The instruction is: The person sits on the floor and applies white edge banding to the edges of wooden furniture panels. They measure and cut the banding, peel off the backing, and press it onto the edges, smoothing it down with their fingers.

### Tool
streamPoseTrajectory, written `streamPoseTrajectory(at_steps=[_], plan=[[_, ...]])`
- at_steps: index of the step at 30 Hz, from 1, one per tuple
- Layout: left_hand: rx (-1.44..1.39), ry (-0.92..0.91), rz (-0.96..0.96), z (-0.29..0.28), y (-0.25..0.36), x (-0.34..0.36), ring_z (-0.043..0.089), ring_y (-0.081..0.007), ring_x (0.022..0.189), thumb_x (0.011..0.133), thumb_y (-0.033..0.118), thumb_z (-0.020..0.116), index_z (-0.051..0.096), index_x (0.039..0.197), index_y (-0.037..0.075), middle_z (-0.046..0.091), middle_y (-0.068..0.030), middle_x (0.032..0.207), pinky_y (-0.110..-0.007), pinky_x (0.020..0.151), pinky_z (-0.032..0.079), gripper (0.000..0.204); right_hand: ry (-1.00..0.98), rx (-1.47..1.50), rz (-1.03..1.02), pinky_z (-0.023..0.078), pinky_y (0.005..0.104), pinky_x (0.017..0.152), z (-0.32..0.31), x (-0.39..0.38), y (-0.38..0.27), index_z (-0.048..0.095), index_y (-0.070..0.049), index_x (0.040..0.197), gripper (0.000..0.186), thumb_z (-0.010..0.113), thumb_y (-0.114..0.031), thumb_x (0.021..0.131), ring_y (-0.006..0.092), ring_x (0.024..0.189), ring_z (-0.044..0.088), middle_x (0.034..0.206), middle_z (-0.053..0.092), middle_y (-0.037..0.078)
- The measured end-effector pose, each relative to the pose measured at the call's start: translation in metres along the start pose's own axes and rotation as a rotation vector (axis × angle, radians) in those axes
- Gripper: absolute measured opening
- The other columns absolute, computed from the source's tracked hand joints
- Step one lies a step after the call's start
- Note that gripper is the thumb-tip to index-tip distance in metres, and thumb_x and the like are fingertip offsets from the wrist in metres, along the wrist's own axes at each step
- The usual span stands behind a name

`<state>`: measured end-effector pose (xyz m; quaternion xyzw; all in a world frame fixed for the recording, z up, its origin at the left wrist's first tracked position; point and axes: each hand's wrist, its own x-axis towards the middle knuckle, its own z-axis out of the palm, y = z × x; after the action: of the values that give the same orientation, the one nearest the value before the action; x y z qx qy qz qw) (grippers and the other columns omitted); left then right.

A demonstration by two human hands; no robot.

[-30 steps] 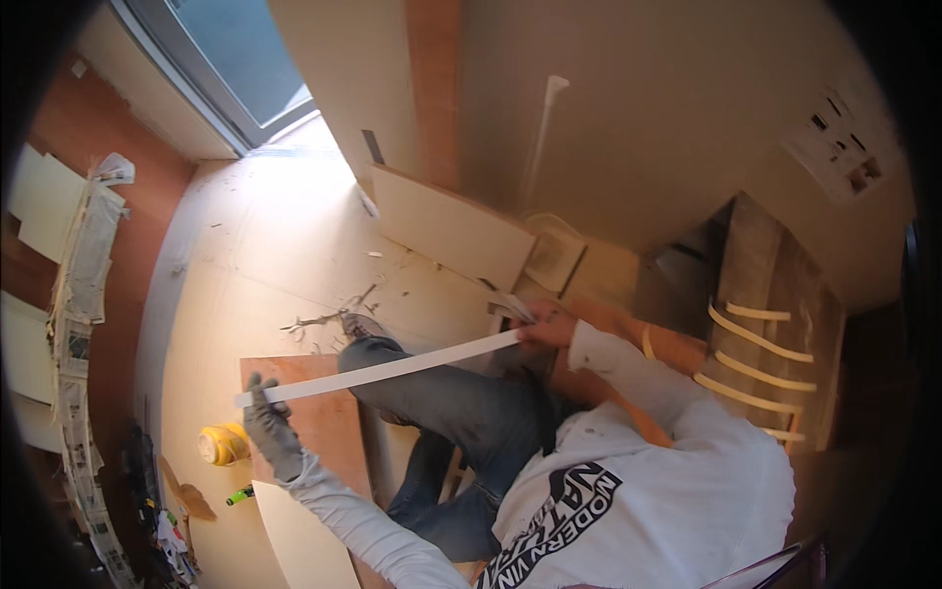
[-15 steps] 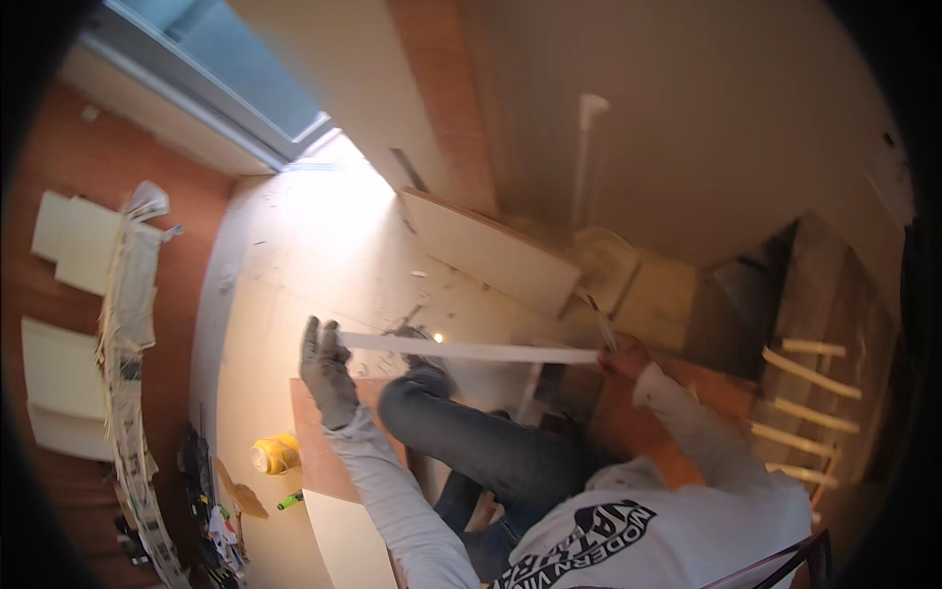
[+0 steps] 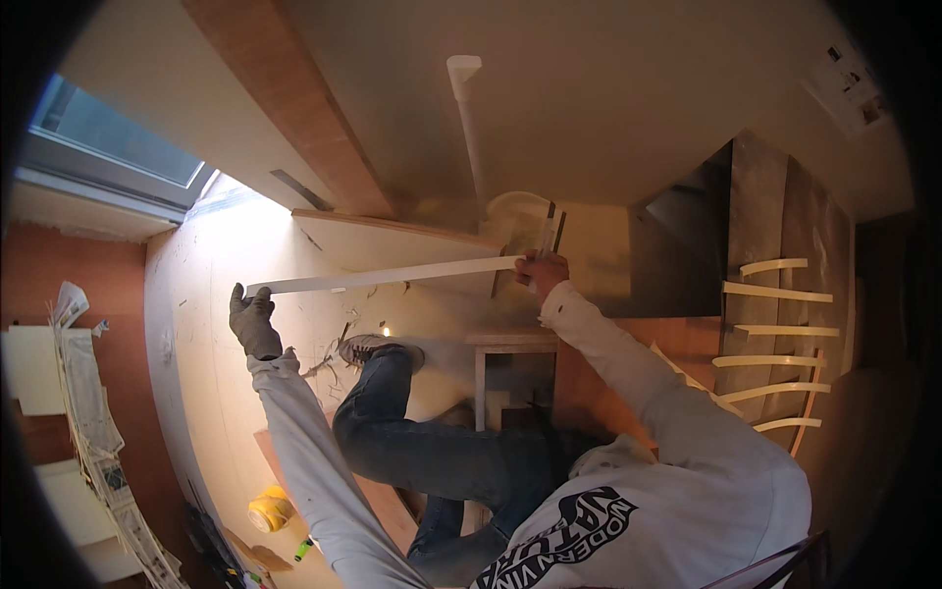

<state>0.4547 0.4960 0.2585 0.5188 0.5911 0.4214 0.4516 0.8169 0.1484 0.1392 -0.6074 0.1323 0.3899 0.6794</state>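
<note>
Plainly, from the head view, a white strip (image 3: pixel 388 274) stretches in the air between the person's two hands, above the pale floor (image 3: pixel 221 393). Gloved in grey, the left hand (image 3: pixel 256 328) has its grip pinched around one end. The bare right hand (image 3: pixel 542 274) keeps a closed grip on the other end; a slim dark tool (image 3: pixel 558 234) juts up from it, its kind too small to tell. On the right, several pale strips (image 3: pixel 782 331) lie spaced apart on brown boards (image 3: pixel 765 216). A yellow cylinder (image 3: pixel 269 511) sits at lower left, near a green object (image 3: pixel 304 549).
</note>
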Motion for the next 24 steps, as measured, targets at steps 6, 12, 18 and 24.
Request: streamPoseTrajectory(at_steps=[6, 12, 18, 24], plan=[[0.019, 0.004, 0.049, 0.025, 0.005, 0.042, 0.062, -0.0149, 0.075, 0.081, -0.002, 0.075, 0.050, 0.138, -0.003, 0.062, -0.0052, 0.090, -0.026, 0.066, 0.054, 0.062, 0.063, 0.121, -0.043, 0.062, 0.0320, 0.064, 0.029, 0.007, 0.007, 0.061, 0.004, 0.103, 0.026, 0.072, 0.005, 0.080, 0.0229, 0.075, 0.068, 0.092, 0.065, 0.012], [0.033, -0.153, 0.044, 0.048, -0.017, 0.099, 0.062, -0.0128, 0.073, 0.078, -0.002, 0.073, 0.054, 0.134, -0.004, 0.067, -0.0077, 0.091, -0.024, 0.061, 0.051, 0.059, 0.092, 0.168, -0.109, 0.060, 0.0346, 0.061, 0.035, 0.033, 0.025, 0.063, 0.001, 0.098, 0.022, 0.073, 0.005, 0.079, 0.0223, 0.070, 0.066, 0.088, 0.066, 0.011], [0.106, -0.237, 0.045, 0.100, -0.020, 0.152, 0.063, -0.0136, 0.066, 0.074, 0.001, 0.077, 0.063, 0.125, -0.003, 0.070, -0.0098, 0.087, -0.025, 0.056, 0.050, 0.053, 0.087, 0.113, -0.087, 0.059, 0.0344, 0.061, 0.039, 0.036, 0.028, 0.063, 0.000, 0.098, 0.019, 0.072, 0.002, 0.082, 0.0196, 0.067, 0.063, 0.085, 0.064, 0.009], [0.265, -0.313, 0.081, 0.130, -0.041, 0.176, 0.070, -0.0229, 0.087, 0.075, 0.006, 0.078, 0.066, 0.121, -0.003, 0.073, -0.0148, 0.101, -0.031, 0.079, 0.055, 0.048, 0.197, 0.076, -0.167, 0.058, 0.0368, 0.057, 0.048, 0.028, 0.027, 0.061, -0.001, 0.096, 0.017, 0.070, 0.005, 0.082, 0.0201, 0.065, 0.063, 0.082, 0.063, 0.008]])
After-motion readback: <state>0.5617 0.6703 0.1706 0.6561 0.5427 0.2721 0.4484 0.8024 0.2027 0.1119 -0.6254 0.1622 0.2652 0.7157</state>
